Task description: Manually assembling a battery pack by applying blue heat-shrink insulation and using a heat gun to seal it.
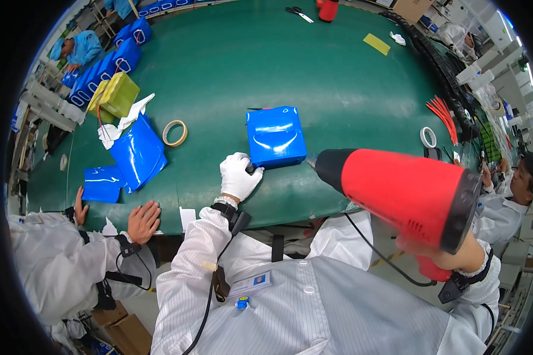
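The rectangular block wrapped in glossy blue film (275,136) lies flat on the green table (337,89), just beyond the near edge, at about 12 o'clock from the person's chest. Its film appears already drawn fairly tight over the top, though creases and a shallow dent remain near the front edge, so shrinking is judged partly done, with the near side still to be treated. The white-gloved left hand (238,176) rests at the block's 7 o'clock corner, fingers (251,171) curled loosely together and touching that corner, steadying rather than gripping. The right hand (438,248) is largely hidden behind the red heat gun with black nozzle (397,192); it is wrapped about the handle, but the spread of its fingers cannot be told. The nozzle points at the block's 4 o'clock corner, near but apart. Further blue-wrapped packs (137,155) lie at 10 o'clock beside a ring of tan tape (175,132).
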Available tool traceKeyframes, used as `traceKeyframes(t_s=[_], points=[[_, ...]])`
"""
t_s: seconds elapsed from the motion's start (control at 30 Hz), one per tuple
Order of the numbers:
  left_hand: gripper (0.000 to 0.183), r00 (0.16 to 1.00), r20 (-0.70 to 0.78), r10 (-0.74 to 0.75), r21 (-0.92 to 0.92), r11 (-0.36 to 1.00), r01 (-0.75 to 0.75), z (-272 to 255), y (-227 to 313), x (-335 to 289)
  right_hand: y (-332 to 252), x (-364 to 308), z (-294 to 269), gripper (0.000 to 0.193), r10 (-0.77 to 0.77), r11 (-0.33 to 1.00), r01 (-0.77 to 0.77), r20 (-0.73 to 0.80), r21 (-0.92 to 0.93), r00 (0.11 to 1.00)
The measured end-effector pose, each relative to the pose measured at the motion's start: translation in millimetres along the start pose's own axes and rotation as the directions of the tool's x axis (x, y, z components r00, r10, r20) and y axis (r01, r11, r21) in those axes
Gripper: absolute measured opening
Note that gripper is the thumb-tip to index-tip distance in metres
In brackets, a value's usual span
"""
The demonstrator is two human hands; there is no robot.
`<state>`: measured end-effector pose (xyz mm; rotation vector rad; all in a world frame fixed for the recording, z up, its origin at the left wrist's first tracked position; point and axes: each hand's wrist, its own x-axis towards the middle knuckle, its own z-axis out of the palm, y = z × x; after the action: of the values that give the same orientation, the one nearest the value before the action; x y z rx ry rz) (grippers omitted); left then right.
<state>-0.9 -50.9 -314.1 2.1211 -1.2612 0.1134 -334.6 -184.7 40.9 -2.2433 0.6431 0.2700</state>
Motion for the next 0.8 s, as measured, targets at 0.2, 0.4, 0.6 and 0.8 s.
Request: traceKeyframes(t_s=[0.2,0.4,0.6,0.8], points=[[0.03,0.999,0.038,0.017,-0.001,1.0,-0.017,-1.6,-2.0,0.4,13.8,-10.0,6.0,0.033,0.241,0.844,-0.17,-0.077,0.509,0.967],[0.013,0.925,0.376,0.052,-0.125,0.992,-0.005,-34.3,-21.6,23.2,45.6,-9.8,12.8,0.035,0.156,0.927,-0.091,-0.153,0.364,0.976],[0.058,0.976,0.164,-0.141,0.074,0.989,0.131,-45.7,28.0,74.0,63.5,10.5,11.9,0.031,0.294,0.728,-0.106,-0.169,0.677,0.941],[0.107,0.912,0.285,-0.296,0.321,0.926,0.2,-11.3,90.7,96.9,82.4,29.7,16.7,0.029,0.254,0.584,-0.01,-0.171,0.812,0.952]])
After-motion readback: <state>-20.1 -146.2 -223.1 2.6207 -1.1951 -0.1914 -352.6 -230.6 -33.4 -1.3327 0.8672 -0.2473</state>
